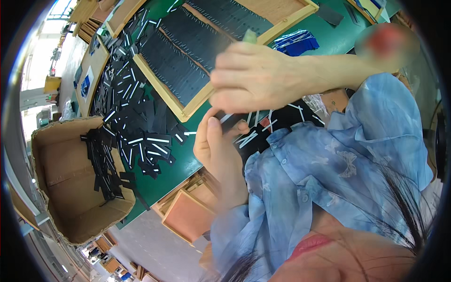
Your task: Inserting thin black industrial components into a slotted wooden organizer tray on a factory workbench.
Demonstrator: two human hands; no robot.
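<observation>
My left hand (217,149) is shut on a short black strip (230,120), thumb pressed along its end. Just above it, my right hand (253,77) has its fingers curled closed, and a pale green object (250,36) sticks up from its grip; what that object is cannot be told. The right hand's fingertips sit right over the strip, hiding most of it. Both hands hover over the near edge of a green table (178,164), close to my light blue shirt (329,160).
A wooden-framed board (162,89) carries rows of black strips. A loose heap of black strips with white stripes (136,127) lies left of my hands. An open cardboard box (61,202) holds more strips. Blue pieces (298,43) lie at the back; wooden frames (188,216) stand below the table.
</observation>
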